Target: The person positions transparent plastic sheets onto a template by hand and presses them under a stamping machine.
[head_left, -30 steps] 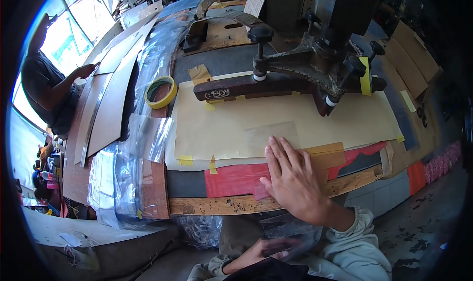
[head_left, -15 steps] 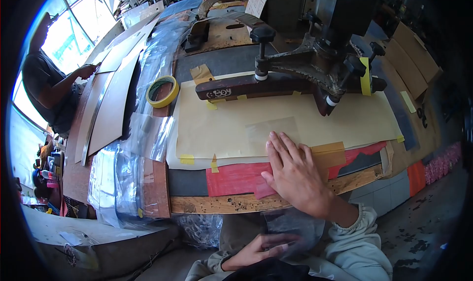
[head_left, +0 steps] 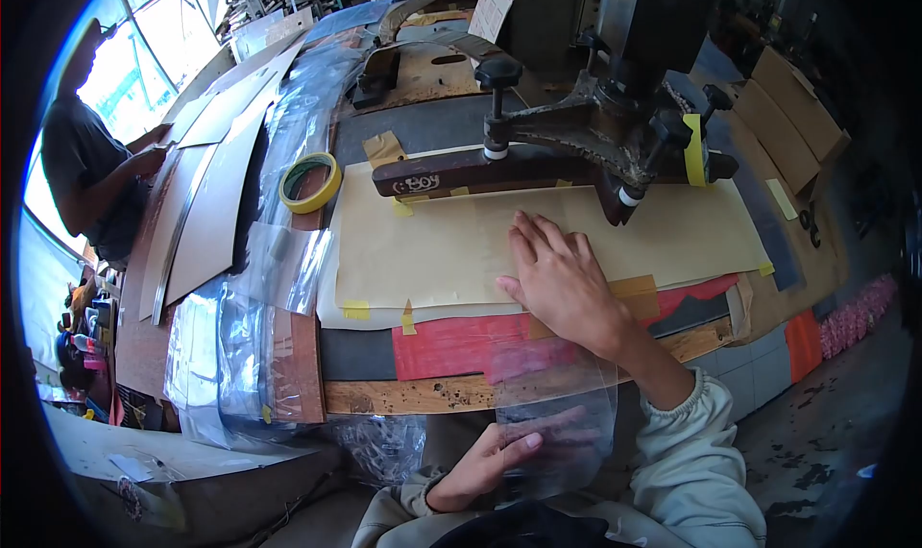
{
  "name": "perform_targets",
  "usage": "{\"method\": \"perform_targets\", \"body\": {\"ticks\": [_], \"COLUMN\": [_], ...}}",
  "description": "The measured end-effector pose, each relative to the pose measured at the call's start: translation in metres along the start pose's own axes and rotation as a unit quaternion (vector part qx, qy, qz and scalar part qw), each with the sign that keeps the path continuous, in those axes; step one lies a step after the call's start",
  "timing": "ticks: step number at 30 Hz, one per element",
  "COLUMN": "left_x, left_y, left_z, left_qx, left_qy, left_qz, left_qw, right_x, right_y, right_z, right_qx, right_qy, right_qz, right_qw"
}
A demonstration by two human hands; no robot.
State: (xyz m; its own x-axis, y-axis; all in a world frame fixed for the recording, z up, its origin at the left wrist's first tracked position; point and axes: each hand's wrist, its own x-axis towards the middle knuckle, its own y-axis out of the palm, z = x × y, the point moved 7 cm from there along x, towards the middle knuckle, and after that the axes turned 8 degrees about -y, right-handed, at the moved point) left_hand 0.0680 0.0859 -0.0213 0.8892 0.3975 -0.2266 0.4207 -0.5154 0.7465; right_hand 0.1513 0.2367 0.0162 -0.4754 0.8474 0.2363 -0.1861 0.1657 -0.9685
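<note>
My right hand (head_left: 567, 284) lies palm down, fingers spread, on the cream sheet (head_left: 413, 250) below the dark clamp bar (head_left: 519, 171). Beneath its wrist a clear plastic sheet (head_left: 562, 394) hangs over the wooden front edge. Near my lap, my left hand (head_left: 495, 460) is at that plastic, thumb on the near side and fingers seen through it. Brown tape (head_left: 634, 296) and a red strip (head_left: 437, 351) show along the cream sheet's near edge.
A yellow tape roll (head_left: 310, 183) sits left of the sheet, beside plastic film (head_left: 288, 265). A heavy metal press arm (head_left: 576, 125) stands above the board. A person (head_left: 91, 164) is at the far left by long panels. Cardboard (head_left: 792, 121) lies at right.
My right hand has moved up and slightly left on the cream sheet. The clear plastic now extends from under its wrist down to my left hand, which has risen slightly.
</note>
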Motion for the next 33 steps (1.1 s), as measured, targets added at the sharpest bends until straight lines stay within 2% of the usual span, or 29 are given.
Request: {"method": "perform_targets", "body": {"ticks": [5,33], "left_x": [0.001,0.007], "left_y": [0.001,-0.017], "left_z": [-0.002,0.013], "left_qx": [0.025,0.041], "left_qy": [0.027,0.012], "left_qz": [0.013,-0.034], "left_qw": [0.999,0.999], "right_x": [0.003,0.006], "right_y": [0.001,0.002], "right_z": [-0.003,-0.008], "right_qx": [0.008,0.008], "right_qy": [-0.004,0.001], "right_qz": [-0.019,-0.044], "right_qw": [1.000,0.999]}}
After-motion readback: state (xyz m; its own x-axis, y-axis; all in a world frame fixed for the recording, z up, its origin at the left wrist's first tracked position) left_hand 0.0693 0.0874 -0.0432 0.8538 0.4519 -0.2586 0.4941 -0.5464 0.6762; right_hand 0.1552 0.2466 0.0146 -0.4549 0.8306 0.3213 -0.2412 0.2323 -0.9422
